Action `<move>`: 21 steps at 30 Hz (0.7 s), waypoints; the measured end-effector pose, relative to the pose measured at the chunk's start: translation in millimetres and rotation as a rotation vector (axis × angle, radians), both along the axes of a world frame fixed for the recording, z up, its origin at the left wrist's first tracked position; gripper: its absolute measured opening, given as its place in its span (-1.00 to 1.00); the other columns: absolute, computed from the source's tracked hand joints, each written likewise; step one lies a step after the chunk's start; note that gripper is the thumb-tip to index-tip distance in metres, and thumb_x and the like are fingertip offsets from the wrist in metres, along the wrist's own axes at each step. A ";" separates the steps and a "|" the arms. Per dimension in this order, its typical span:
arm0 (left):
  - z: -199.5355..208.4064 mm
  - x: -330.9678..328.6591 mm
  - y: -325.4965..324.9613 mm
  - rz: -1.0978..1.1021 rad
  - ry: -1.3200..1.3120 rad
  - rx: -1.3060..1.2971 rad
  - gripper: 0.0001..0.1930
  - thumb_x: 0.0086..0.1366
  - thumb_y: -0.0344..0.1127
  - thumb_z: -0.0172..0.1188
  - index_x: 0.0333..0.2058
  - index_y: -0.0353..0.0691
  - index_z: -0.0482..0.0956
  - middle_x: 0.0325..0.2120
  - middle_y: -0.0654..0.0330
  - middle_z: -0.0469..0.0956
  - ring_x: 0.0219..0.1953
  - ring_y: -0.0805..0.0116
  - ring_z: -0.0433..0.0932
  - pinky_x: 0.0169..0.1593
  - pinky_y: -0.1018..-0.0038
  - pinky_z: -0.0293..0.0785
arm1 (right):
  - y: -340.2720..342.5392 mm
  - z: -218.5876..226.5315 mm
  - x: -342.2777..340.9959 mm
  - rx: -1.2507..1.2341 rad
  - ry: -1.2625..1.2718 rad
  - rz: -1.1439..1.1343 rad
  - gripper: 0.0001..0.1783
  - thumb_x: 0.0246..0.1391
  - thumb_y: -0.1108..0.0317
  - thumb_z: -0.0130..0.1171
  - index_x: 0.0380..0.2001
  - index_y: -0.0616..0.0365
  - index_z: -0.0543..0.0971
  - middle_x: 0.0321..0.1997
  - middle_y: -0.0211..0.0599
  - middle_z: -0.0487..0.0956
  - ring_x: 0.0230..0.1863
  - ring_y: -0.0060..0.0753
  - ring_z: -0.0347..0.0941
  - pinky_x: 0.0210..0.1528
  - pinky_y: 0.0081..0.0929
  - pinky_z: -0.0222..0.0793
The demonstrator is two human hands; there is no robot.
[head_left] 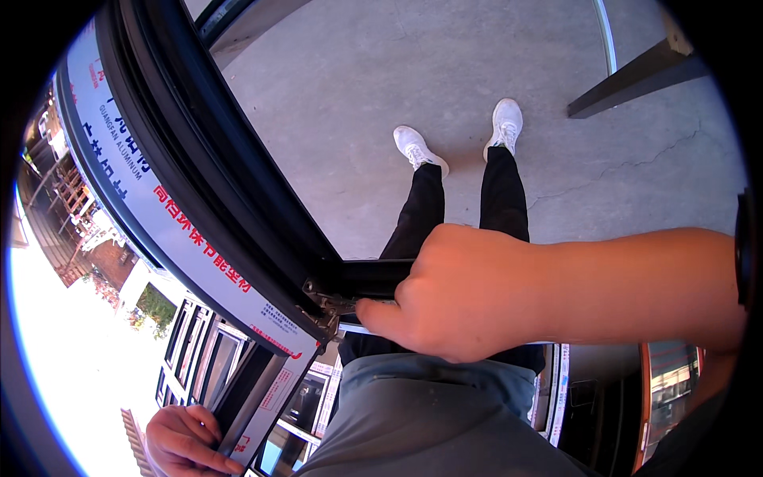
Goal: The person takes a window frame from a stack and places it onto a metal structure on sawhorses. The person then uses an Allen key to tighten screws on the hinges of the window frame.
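Note:
A black aluminium window frame [199, 159], partly covered in white printed protective film [191, 215], runs from the upper left down to a corner near my waist. A metal hinge [324, 305] sits at that corner. My right hand [453, 294] reaches in from the right with its fingers curled. Its fingertip and thumb area meet the hinge's strip; the other fingertips are hidden beneath the hand. At the lower left, my left hand [187, 445] is closed round the edge of a shorter film-covered frame bar [258, 405] that joins the corner.
Grey concrete floor [334, 119] lies beyond the frame, with my white shoes [506, 123] on it. A dark beam [628, 87] juts in at the upper right. Several window frames [207, 350] stand behind, at the lower left. An orange-brown frame edge [645, 405] shows at the lower right.

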State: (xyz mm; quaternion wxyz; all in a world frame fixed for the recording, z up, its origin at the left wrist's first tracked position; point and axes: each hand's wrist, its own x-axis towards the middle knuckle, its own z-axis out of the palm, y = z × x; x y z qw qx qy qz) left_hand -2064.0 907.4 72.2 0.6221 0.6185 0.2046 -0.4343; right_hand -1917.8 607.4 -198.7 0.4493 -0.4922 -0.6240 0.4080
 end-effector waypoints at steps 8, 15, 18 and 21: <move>-1.0 -1.9 0.4 -0.007 -0.002 0.010 -0.77 0.03 -0.35 0.60 -0.39 -0.33 0.74 -0.77 0.11 0.59 -0.80 0.46 0.48 -0.37 0.58 0.30 | 2.7 -1.8 -4.7 -0.714 0.949 -0.106 -0.74 0.38 0.34 0.04 -0.05 0.26 0.59 -0.52 -0.10 0.64 -0.57 -0.11 0.59 -0.46 -0.24 0.48; -3.2 0.7 1.5 -0.031 -0.043 0.004 -0.74 0.03 -0.33 0.61 -0.38 -0.33 0.73 -0.79 0.18 0.57 -0.81 0.46 0.45 -0.39 0.57 0.28 | -15.1 -2.2 -43.0 -0.360 0.416 -0.504 -0.74 0.36 0.26 0.10 -0.27 0.26 0.57 -0.46 -0.08 0.59 -0.60 -0.07 0.56 -0.52 -0.19 0.47; -3.4 3.2 -1.1 -0.020 -0.009 0.008 -0.74 0.03 -0.33 0.61 -0.37 -0.32 0.73 -0.80 0.22 0.56 -0.81 0.48 0.45 -0.39 0.58 0.27 | -15.3 -3.1 -40.1 -0.317 0.252 -0.427 -0.72 0.32 0.19 0.14 -0.29 0.22 0.56 -0.29 -0.11 0.54 -0.42 -0.10 0.57 -0.39 -0.23 0.47; -3.4 5.2 -6.1 0.016 0.022 0.052 -0.73 0.03 -0.31 0.62 -0.38 -0.31 0.73 -0.81 0.25 0.55 -0.81 0.51 0.45 -0.39 0.58 0.27 | -20.4 3.5 -34.3 -0.153 0.114 -0.281 -0.69 0.28 0.12 0.17 -0.27 0.19 0.57 -0.12 -0.15 0.50 -0.13 -0.14 0.52 -0.13 -0.25 0.42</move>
